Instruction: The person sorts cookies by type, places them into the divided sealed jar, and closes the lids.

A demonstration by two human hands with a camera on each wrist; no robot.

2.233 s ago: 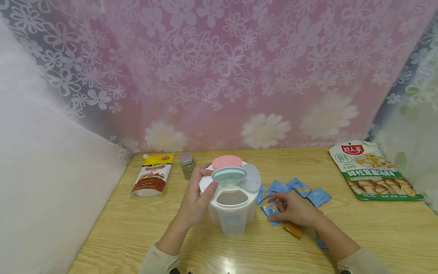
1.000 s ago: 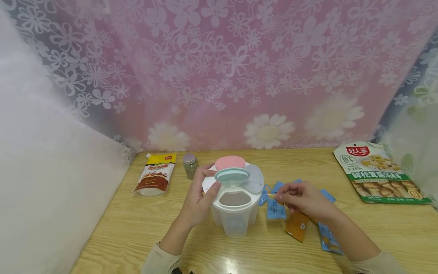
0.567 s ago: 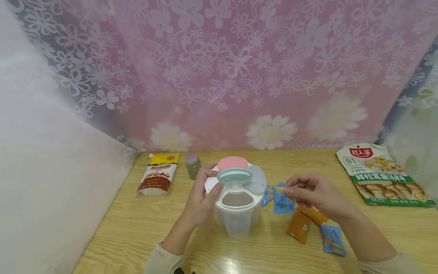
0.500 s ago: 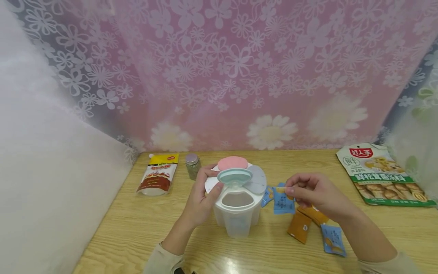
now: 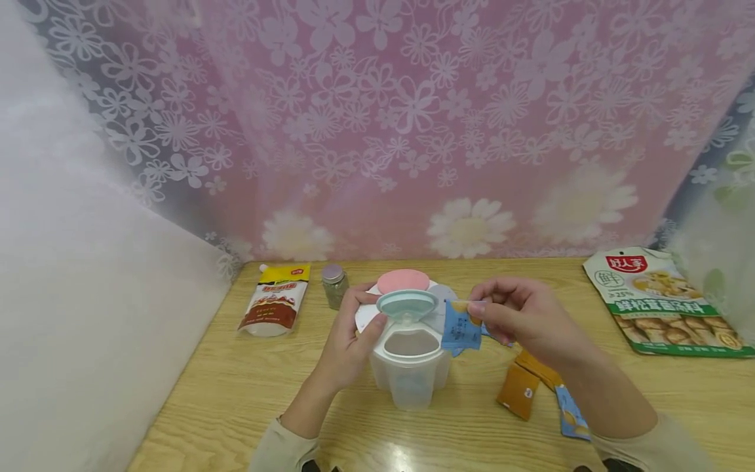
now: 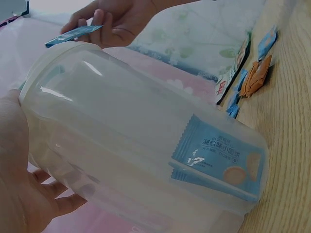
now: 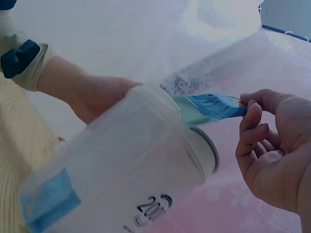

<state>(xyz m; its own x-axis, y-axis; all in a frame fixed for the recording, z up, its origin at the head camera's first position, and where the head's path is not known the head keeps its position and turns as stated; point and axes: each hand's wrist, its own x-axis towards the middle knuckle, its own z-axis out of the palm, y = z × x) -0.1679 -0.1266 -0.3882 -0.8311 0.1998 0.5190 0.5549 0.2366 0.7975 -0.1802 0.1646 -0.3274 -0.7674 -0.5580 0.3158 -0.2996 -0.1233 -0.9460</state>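
- Bench (image 5: 236,393): wood-grain surface, supporting the container (image 5: 411,391).
- Container: upright, see-through walls, white top. Judged light and fairly rigid, smooth enough to slip; best held under the rim of the top.
- Left hand (image 5: 347,342): clamped on the container's upper left side, thumb on the top.
- Right hand (image 5: 525,321): thumb and forefinger together on the blue packet (image 5: 461,329), to the right of the container's opening.
- Green lid (image 5: 407,303): raised behind the opening. Its hinge is judged the weak point; unsuitable as a handle.
- Blue packet: out of the container, just right of the opening, before the grey lid (image 5: 445,292) in the head view; contact with that lid cannot be told. It lies to the left of the right hand, pinched near its upper right corner. Judged very light, with thin, slick film; the printed biscuits suggest brittle contents. Hold by the sealed edge, not across the middle. Matching blue packets (image 6: 218,150) lie inside, at the container's base.
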